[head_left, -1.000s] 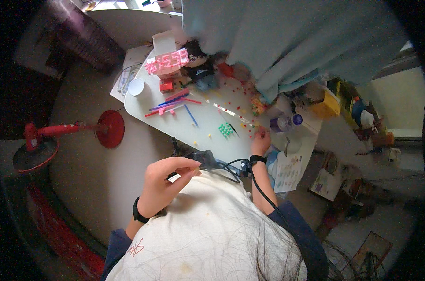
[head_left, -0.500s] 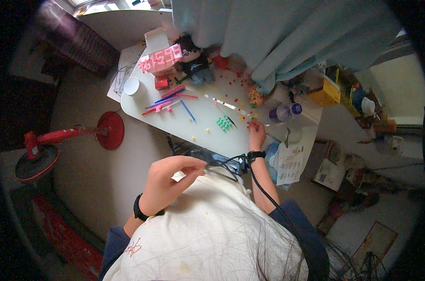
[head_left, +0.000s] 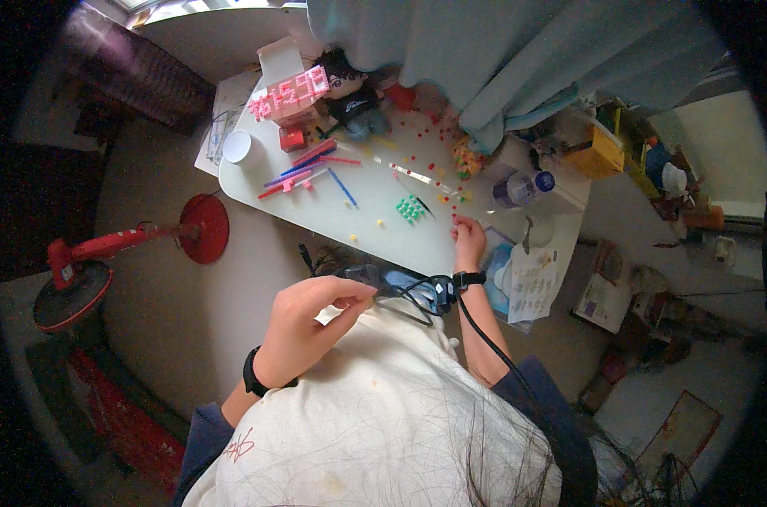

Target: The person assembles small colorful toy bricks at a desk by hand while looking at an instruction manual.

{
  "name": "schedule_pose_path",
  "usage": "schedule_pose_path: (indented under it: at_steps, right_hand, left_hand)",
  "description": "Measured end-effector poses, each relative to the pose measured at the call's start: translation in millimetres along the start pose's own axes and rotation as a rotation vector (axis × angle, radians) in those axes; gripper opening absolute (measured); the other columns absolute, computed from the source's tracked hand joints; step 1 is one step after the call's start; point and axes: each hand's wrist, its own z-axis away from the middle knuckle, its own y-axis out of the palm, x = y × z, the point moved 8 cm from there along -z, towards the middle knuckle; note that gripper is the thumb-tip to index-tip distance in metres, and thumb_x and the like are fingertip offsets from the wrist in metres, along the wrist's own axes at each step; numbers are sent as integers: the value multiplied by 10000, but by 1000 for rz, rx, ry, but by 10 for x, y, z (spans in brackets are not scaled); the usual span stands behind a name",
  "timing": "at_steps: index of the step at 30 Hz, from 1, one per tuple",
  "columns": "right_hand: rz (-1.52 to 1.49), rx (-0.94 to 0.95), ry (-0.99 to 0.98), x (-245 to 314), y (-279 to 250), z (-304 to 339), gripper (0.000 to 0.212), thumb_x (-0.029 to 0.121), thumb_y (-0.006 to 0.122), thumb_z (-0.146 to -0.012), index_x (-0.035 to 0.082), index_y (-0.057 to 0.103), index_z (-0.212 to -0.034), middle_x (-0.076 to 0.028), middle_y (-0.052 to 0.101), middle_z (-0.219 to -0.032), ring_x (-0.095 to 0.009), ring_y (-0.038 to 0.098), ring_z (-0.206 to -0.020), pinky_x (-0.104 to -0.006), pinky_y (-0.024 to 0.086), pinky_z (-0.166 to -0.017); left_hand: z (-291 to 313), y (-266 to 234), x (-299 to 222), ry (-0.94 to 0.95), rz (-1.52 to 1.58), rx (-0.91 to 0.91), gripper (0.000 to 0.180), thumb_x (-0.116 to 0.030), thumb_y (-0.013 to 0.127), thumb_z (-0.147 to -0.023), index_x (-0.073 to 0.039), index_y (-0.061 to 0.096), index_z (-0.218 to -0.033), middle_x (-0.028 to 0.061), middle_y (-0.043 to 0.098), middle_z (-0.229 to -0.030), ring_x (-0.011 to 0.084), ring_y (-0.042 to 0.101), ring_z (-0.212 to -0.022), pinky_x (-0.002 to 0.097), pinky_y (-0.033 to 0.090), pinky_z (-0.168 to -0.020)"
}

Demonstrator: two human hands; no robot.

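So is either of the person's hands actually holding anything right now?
It cannot be told for sure. The left hand is curled near the chest with pinched fingers, anything in it too small to see. The right hand rests on the table edge, nothing visibly gripped.

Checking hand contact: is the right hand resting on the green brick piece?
No. The right hand sits at the table edge, apart from the green brick piece.

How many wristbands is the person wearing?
2. One black band on the left wrist, below the left hand held near the chest; one on the right wrist, behind the right hand at the white table edge.
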Motion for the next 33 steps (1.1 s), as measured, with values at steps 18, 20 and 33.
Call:
schedule_pose_path:
  at_steps: [18,20,33]
  right_hand:
    - [799,759,-796,810,2165,690,308,227,733,-746,164,655,-1037,-68,613,-945,-266,625,-857,-374,511,-740]
    - [831,761,-783,755,2160,705,302,242,748,-734,165,666,-1014,-67,600,-946,-266,622,-859,-378,508,-734]
    - [826,659,-810,610,2145,578,129,228,727,-757,168,691,-866,-55,590,-831,-252,627,-760,-383,501,-659]
  left_hand:
    - [178,-312,50,-221,-67,-280,181,-10,683,-803,-26,687,-983,90,708,-891,169,680,-772,253,539,-702]
    - [280,-364,138,-256,-70,-334,172,-20,680,-810,-22,688,-982,94,708,-887,163,680,-772,250,538,-701]
    - [347,-426,282,-268,-1,-372,161,-47,685,-820,-7,686,-977,95,701,-883,155,663,-739,254,524,-680]
